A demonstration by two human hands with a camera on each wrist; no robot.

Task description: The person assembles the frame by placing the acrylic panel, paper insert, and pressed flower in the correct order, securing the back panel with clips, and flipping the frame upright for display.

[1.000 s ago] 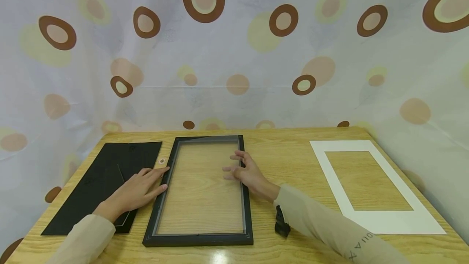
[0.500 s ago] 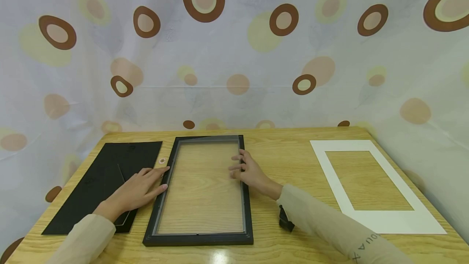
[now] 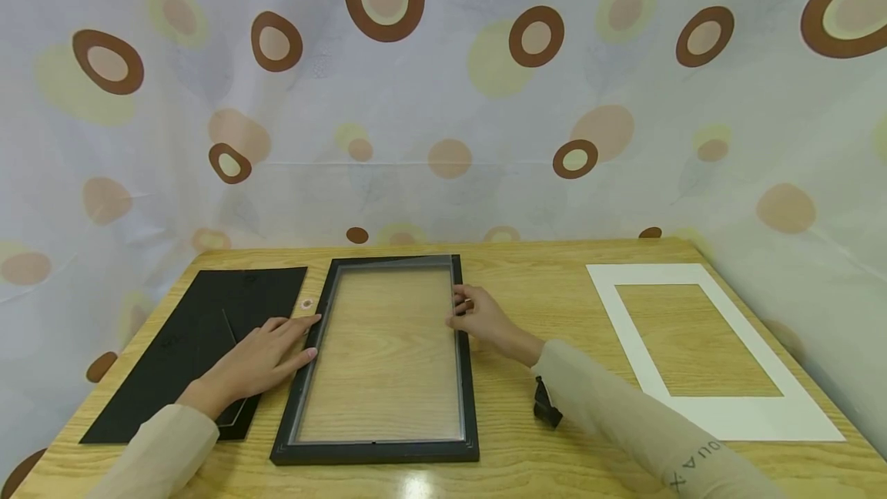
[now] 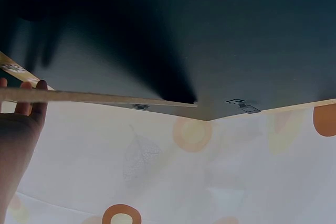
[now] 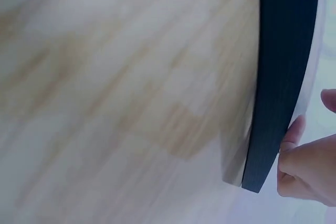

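A black picture frame (image 3: 374, 453) lies flat on the table, with a clear pane (image 3: 388, 360) within its border. My left hand (image 3: 259, 360) rests its fingertips on the frame's left side, fingers extended. At the opposite side, my right hand (image 3: 488, 322) has bent fingers at the frame's right edge. The right wrist view shows a fingertip (image 5: 294, 130) touching the frame's black side (image 5: 283, 56), the thumb standing apart from it. Beneath my left forearm lies the black backing board (image 3: 187, 337); the left wrist view shows its stand leg (image 4: 100, 97) and metal hangers (image 4: 242, 106).
A white mat board (image 3: 748, 418) with a rectangular opening lies on the table (image 3: 533, 276) at the right. Patterned cloth (image 3: 443, 98) hangs behind and beside the table. A black strap device (image 3: 546, 405) hangs from my right wrist.
My right hand has moved rightward from over the pane to the frame's right edge, its fingers drawing in. My left hand, the frame and the boards stay in place.
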